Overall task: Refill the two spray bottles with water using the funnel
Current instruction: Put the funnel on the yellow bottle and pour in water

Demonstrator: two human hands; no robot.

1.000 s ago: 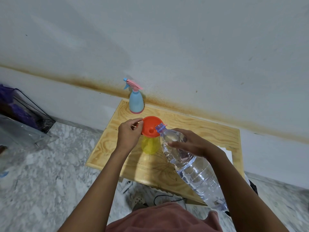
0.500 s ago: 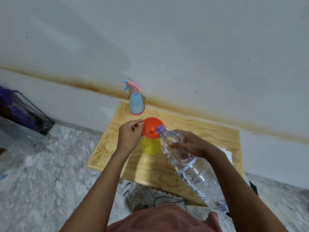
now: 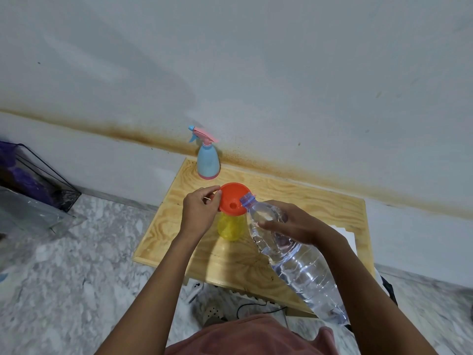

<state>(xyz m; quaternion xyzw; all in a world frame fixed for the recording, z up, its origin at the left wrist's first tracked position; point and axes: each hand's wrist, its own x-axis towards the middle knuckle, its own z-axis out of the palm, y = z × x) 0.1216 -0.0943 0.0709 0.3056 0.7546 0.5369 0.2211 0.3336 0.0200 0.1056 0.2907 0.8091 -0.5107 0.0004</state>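
Left grip [image 3: 202, 211] pinching orange funnel [image 3: 229, 197] rim atop yellow bottle [image 3: 230, 228]; right grip [image 3: 291, 224] grasping tilted water bottle [image 3: 307, 272], mouth over funnel

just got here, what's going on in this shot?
The left hand pinches the rim of the orange plastic funnel seated in the yellow translucent bottle. The right hand grips the clear plastic water bottle, tilted with its mouth at the funnel. The blue spray bottle with pink trigger stands at the back of the wooden table.
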